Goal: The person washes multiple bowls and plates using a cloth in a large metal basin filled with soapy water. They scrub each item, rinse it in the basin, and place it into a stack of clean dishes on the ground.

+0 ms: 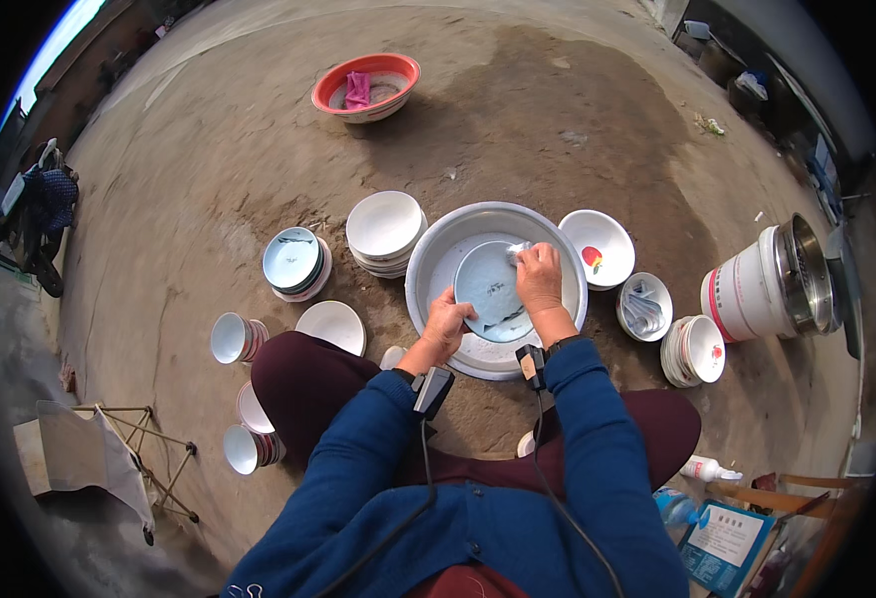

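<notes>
A pale blue plate (486, 288) with a dark painted pattern is held tilted over a wide metal basin (427, 247). My left hand (447, 323) grips its lower left rim, thumb on the face. At the plate's upper right, my right hand (539, 278) pinches a whitish crumpled cloth or scrubber (518, 250) against the edge. The plate covers part of the basin's whitish inside. Close to the basin's left stands a stack of white bowls (384, 224); on its right is a white bowl with a red fruit picture (599, 243).
Stacked blue plates (291, 256), a white plate (333, 325) and small bowls (230, 338) stand left. Rightward are a bowl holding spoons (643, 310), a bowl stack (696, 351) and a white bucket (741, 288). A red-rimmed basin (326, 93) with pink cloth sits ahead; a folding stool (94, 448) stands lower left.
</notes>
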Demonstrator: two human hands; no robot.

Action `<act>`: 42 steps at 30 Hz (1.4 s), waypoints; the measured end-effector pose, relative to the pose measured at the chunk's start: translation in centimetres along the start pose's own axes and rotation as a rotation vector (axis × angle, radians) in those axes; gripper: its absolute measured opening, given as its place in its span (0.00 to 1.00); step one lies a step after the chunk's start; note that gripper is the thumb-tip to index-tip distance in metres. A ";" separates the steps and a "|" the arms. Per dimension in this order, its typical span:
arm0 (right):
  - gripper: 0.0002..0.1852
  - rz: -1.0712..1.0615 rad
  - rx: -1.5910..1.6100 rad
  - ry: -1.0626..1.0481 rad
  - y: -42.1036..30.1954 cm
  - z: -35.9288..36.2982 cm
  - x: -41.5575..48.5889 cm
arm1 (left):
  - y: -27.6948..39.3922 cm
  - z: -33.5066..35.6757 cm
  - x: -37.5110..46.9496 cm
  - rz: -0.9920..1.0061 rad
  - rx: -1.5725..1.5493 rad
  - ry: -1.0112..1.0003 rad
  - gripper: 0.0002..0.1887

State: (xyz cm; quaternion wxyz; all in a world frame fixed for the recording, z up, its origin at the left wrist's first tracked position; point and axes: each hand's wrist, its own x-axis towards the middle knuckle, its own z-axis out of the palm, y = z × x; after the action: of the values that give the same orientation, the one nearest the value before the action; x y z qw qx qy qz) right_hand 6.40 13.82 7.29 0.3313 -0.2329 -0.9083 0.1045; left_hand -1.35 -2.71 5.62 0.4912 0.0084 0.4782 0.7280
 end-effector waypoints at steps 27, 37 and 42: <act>0.08 0.008 0.415 -0.271 -6.8 2.9 -2.4 | 0.6 -0.5 1.0 0.041 -0.289 -0.025 0.20; 0.07 0.005 0.211 -0.259 -4.4 0.3 -2.8 | 0.7 -1.5 2.5 0.165 -0.326 0.092 0.23; 0.06 -0.193 0.487 -0.469 -5.1 -0.3 -2.5 | 0.7 -1.6 2.4 0.177 -0.427 0.065 0.23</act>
State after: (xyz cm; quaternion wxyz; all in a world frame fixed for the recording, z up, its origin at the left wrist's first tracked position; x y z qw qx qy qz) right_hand 6.48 8.19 7.88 0.1676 -0.0298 -0.9261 0.3368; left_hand -3.88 -2.11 4.17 0.4004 -0.0770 0.3263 0.8528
